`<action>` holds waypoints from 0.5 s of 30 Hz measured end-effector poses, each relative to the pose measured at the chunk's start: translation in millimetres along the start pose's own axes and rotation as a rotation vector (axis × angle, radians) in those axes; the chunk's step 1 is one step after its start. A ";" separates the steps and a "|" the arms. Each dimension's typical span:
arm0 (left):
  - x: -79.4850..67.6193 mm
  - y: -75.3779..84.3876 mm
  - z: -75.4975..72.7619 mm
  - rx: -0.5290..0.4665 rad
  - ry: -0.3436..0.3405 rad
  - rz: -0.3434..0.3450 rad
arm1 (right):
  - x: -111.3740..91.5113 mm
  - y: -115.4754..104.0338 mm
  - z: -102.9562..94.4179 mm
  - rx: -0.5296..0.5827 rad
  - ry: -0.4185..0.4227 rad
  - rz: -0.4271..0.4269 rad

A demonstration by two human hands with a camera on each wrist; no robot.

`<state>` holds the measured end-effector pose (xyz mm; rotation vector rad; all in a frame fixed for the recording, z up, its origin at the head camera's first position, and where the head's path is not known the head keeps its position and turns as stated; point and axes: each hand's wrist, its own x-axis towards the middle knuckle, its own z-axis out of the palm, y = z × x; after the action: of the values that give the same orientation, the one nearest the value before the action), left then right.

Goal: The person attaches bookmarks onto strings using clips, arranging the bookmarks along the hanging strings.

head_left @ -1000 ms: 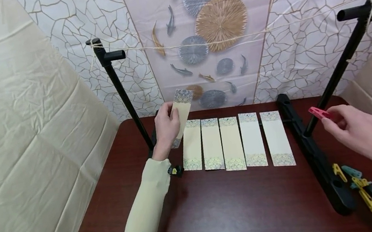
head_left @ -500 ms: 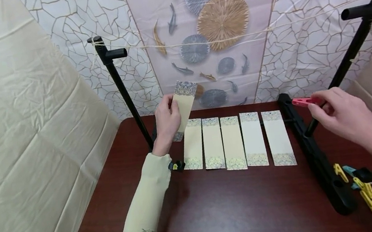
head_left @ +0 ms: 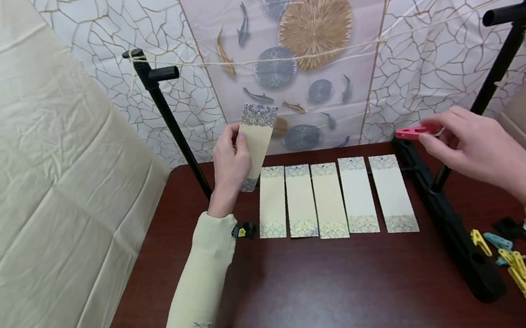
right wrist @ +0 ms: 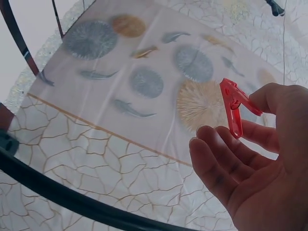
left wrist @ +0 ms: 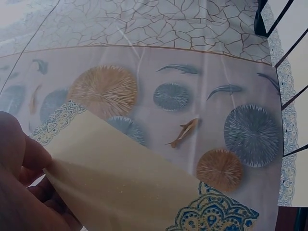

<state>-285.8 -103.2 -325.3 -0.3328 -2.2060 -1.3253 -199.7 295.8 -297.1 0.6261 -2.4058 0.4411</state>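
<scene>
My left hand (head_left: 232,160) pinches a cream bookmark (head_left: 257,136) by its left edge, between thumb and fingers. Blue lace-like patterns band both ends of it; the left wrist view shows the bookmark (left wrist: 125,168) tilted in front of the wall cloth. A red clothespin (head_left: 417,132) is pinched between thumb and fingers of my right hand (head_left: 478,148), its clip end pointing left. Seen from the right wrist, the clothespin (right wrist: 234,107) stands out from the fingertips. Above both hands a thin string (head_left: 328,54) runs between two black posts.
Several patterned bookmarks (head_left: 300,201) lie in a row on the dark red table (head_left: 323,301). The right stand's black foot (head_left: 454,232) runs along their right side. Yellow clothespins (head_left: 519,273) and blue clothespins (head_left: 498,241) lie beyond it. The left black post (head_left: 172,126) rises beside my left hand.
My left hand has raised the bookmark slightly. My right hand has moved left and up with the red clothespin, away from the loose clothespins. The bookmarks on the table stay put.
</scene>
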 end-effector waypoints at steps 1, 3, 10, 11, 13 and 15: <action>0.8 1.3 -1.4 -0.001 -0.001 0.002 | 2.2 -1.0 -0.7 -0.003 -0.001 -0.010; 2.4 4.2 -4.4 -0.002 -0.003 0.002 | 6.9 -3.2 -1.7 -0.012 -0.002 -0.029; 9.5 13.8 -15.6 -0.011 0.018 0.024 | 29.0 -15.8 -4.8 -0.014 0.006 -0.107; 10.2 15.1 -17.1 -0.017 0.019 0.022 | 32.4 -18.1 -5.4 -0.013 0.011 -0.121; 11.5 17.8 -19.8 -0.029 0.020 0.023 | 38.8 -23.2 -6.6 -0.011 0.018 -0.147; 13.0 20.0 -22.1 -0.042 0.024 0.019 | 45.3 -28.7 -7.8 -0.006 0.021 -0.164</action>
<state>-280.0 -113.6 -295.0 -0.3514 -2.1525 -1.3604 -212.7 260.4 -258.1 0.8051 -2.3129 0.3688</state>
